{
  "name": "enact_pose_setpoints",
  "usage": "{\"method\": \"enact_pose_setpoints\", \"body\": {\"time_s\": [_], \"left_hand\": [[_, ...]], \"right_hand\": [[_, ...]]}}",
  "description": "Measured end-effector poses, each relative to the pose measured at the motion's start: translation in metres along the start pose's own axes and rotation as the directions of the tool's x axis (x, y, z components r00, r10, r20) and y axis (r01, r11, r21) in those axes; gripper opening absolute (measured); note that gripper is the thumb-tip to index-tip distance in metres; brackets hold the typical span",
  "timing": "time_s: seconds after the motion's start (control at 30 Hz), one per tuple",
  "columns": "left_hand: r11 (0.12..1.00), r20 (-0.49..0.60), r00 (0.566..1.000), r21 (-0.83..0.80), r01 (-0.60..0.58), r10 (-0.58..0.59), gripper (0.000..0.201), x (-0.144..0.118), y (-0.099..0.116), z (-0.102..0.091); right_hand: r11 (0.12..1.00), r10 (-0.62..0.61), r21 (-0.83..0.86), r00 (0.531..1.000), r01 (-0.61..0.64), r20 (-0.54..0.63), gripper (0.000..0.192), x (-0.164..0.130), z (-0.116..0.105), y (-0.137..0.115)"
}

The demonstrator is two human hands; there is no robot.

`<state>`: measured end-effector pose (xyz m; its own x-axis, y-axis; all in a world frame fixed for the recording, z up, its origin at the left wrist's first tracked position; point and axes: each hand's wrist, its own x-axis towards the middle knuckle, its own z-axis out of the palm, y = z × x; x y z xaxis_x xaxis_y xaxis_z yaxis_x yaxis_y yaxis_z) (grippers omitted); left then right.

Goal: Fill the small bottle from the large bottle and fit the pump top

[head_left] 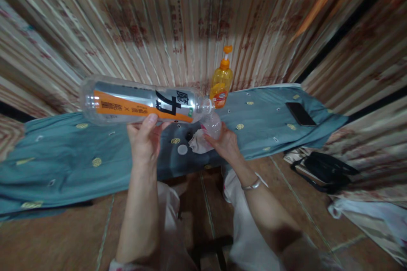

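Pleated, patterned curtains (178, 17) hang along the far side and both flanks as I watch from my distant seat, and in front of them runs one long surface under a blue-green cloth (111, 148) printed with yellow motifs. I count two hands and three bottles. The left hand (144, 139) grips the large clear bottle (136, 112) from beneath, thumb up on its orange label; I judge the hold sits near the middle because so long a body, lying almost level with its neck to the right, balances best there. The right hand (227, 142) has its fingers curled round the one small clear bottle (213, 125), over the middle of the surface, seemingly to bring the two necks together, though I cannot tell whether they touch. One white lid (182, 149) and one small dark object (188, 136) lie just left of one crumpled pale cloth (199, 143), within easy reach. One orange pump bottle (221, 82) stands upright at the far edge, and one phone (299, 114) lies well apart to the right, both probably set there to leave working room; one black bag (327, 169) rests lower, on the near right
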<state>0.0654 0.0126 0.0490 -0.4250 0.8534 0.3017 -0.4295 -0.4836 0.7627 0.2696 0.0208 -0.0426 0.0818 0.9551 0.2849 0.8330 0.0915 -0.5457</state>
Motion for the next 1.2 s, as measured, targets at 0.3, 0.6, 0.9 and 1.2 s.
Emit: {"method": "enact_pose_setpoints", "body": {"time_s": [0.3,0.6,0.9,1.2], "left_hand": [[1.000,0.042,0.999,0.008,-0.029,0.028,0.053,0.0015,-0.0038,-0.0050],[1.000,0.036,0.999,0.009,-0.014,0.013,0.053,0.0003,-0.0027,-0.0040],[1.000,0.012,1.000,0.029,0.011,-0.012,0.043,-0.0018,0.0000,-0.0020],[1.000,0.014,1.000,0.021,-0.006,0.006,0.052,-0.0017,-0.0007,-0.0007]], "right_hand": [[0.999,0.028,0.020,1.000,-0.028,0.008,0.058,0.0002,-0.0042,-0.0045],[0.999,0.021,0.024,1.000,-0.021,0.004,0.058,0.0002,-0.0038,-0.0037],[1.000,0.017,0.008,1.000,-0.017,0.002,0.057,0.0003,-0.0023,-0.0023],[0.999,0.015,0.034,1.000,-0.015,0.006,0.058,0.0000,-0.0037,-0.0032]]}}
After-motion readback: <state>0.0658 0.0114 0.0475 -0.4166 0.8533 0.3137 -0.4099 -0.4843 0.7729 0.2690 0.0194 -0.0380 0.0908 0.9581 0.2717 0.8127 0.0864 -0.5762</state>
